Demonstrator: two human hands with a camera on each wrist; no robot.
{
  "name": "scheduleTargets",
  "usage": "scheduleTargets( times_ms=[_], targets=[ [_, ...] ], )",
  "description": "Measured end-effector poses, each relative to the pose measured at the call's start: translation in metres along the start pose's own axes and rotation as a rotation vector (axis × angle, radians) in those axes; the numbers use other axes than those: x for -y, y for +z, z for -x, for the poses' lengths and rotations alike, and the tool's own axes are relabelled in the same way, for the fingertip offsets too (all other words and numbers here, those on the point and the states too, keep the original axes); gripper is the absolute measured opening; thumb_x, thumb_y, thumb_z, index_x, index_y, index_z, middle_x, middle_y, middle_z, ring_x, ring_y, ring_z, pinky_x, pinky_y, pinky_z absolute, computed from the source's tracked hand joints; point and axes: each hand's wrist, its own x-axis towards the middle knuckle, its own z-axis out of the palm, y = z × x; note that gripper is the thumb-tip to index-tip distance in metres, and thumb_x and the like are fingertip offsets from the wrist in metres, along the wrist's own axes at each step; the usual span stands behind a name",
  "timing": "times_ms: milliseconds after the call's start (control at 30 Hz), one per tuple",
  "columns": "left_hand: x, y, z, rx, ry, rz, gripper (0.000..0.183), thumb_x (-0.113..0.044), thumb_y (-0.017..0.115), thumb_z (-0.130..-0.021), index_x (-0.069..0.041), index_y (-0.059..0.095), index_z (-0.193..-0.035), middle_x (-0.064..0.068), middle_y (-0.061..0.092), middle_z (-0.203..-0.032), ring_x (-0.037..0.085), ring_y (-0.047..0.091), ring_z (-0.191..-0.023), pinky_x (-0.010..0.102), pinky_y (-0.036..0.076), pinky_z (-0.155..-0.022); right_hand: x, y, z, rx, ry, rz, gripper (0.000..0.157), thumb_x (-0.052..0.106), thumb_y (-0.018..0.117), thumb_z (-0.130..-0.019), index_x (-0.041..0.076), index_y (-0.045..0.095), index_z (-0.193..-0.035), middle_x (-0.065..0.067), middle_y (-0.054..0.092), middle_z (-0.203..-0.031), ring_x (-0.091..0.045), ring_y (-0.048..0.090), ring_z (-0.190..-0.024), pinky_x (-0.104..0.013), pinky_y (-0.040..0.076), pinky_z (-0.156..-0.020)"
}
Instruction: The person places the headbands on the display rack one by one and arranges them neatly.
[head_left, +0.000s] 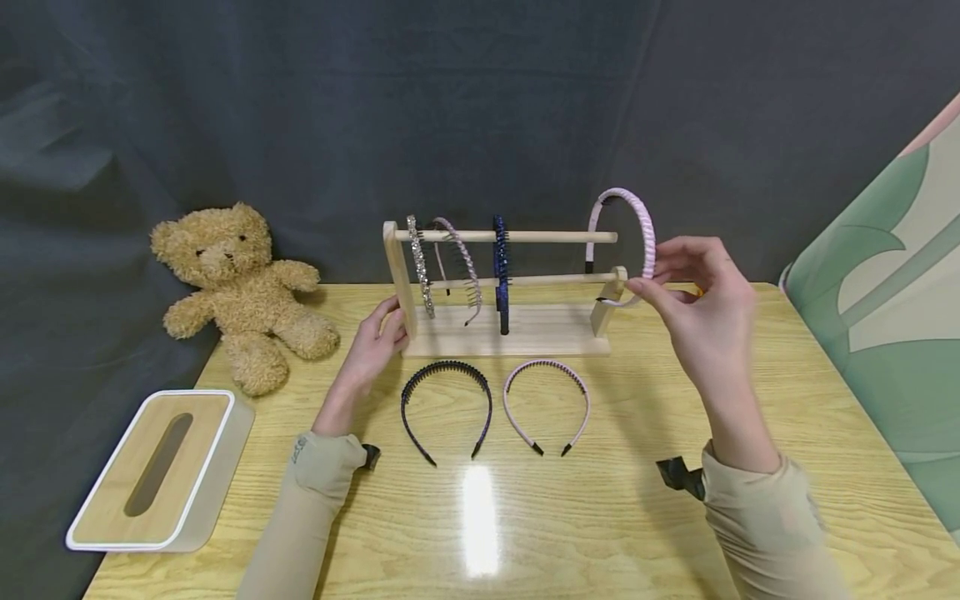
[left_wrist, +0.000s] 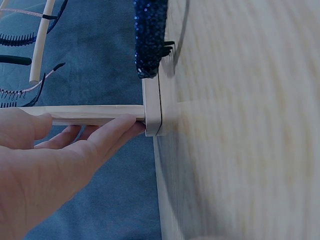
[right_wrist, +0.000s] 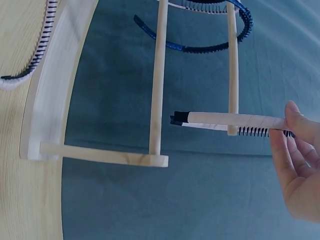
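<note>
My right hand [head_left: 708,292] pinches a pink ribbon-wrapped headband [head_left: 647,229] between thumb and fingers at the right end of the wooden rack [head_left: 517,344]. The top bar's free end [right_wrist: 232,131] lies between the headband's two legs, and the arch stands above the bar. At the other end, my left hand [head_left: 377,337] grips the rack's left upright [left_wrist: 95,114], thumb on one side and fingers on the other. A silver glittery headband [head_left: 420,267], a thin pink headband [head_left: 467,267] and a dark blue sequined headband [head_left: 502,267] hang on the rack.
On the table before the rack lie a black toothed headband [head_left: 446,364] and a pink headband [head_left: 546,362]. A teddy bear [head_left: 251,296] sits at the back left, behind a tissue box [head_left: 168,467]. A dark curtain [head_left: 480,108] hangs behind.
</note>
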Motion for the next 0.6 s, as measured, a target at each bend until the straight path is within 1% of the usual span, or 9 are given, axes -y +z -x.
scheduleTargets(
  times_ms=[167, 267, 600],
  targets=[
    [0.001, 0.000, -0.001, 0.000, 0.005, 0.006, 0.053, -0.016, 0.036, -0.119, 0.003, 0.027, -0.167, 0.037, 0.034, -0.161, 0.053, 0.042, -0.146, 0.051, 0.041, -0.122, 0.002, 0.007, -0.003, 0.011, -0.014, -0.005, 0.041, -0.008, 0.089, -0.084, -0.008, 0.068, -0.119, 0.012, 0.067, -0.095, -0.006, 0.067, -0.085, -0.008, 0.055, -0.068],
    [0.001, 0.000, 0.000, 0.004, 0.002, 0.004, 0.053, -0.017, 0.036, -0.119, 0.002, 0.026, -0.168, 0.037, 0.035, -0.161, 0.052, 0.042, -0.146, 0.051, 0.042, -0.122, 0.004, 0.011, -0.004, 0.020, -0.014, 0.000, 0.040, -0.008, 0.089, -0.085, -0.007, 0.068, -0.119, 0.011, 0.067, -0.095, -0.006, 0.067, -0.085, -0.009, 0.054, -0.068],
    [0.000, -0.001, 0.000, 0.013, 0.001, 0.000, 0.053, -0.017, 0.036, -0.119, 0.002, 0.025, -0.168, 0.035, 0.033, -0.162, 0.052, 0.042, -0.147, 0.050, 0.043, -0.121, 0.007, 0.028, -0.007, 0.065, -0.041, -0.035, 0.045, -0.006, 0.091, -0.083, -0.007, 0.066, -0.120, 0.000, 0.069, -0.096, -0.009, 0.066, -0.086, -0.010, 0.055, -0.068]
  ],
)
